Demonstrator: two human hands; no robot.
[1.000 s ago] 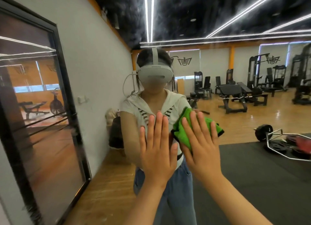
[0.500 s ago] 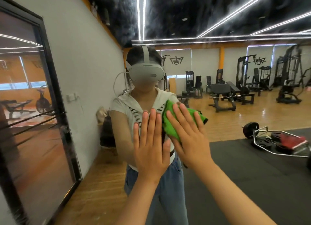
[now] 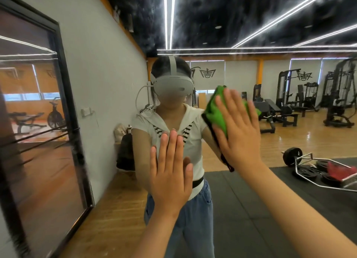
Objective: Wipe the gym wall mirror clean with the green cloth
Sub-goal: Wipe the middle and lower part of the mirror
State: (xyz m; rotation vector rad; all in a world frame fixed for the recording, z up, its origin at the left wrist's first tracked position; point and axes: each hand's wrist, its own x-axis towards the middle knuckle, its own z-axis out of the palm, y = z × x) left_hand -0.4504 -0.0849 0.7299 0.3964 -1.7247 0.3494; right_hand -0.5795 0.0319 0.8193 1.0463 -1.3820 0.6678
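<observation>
The wall mirror (image 3: pixel 251 209) fills most of the view and reflects me and the gym behind. My right hand (image 3: pixel 237 130) lies flat with fingers spread, pressing the green cloth (image 3: pixel 214 110) against the glass at about shoulder height, right of centre. The cloth sticks out above and left of the fingers, and a dark edge of it hangs below the palm. My left hand (image 3: pixel 171 172) rests flat on the mirror lower down and to the left, fingers together, holding nothing. Faint smears show on the upper glass.
A black-framed glass door (image 3: pixel 63 107) stands in the white wall at the left. The reflection shows a wooden floor, a black mat, a trap bar with plates (image 3: pixel 318 170), benches and weight machines (image 3: pixel 340 95) at the right.
My right hand has slid the green cloth up and to the right across the glass. My left hand has stayed flat on the mirror, now further from the right hand.
</observation>
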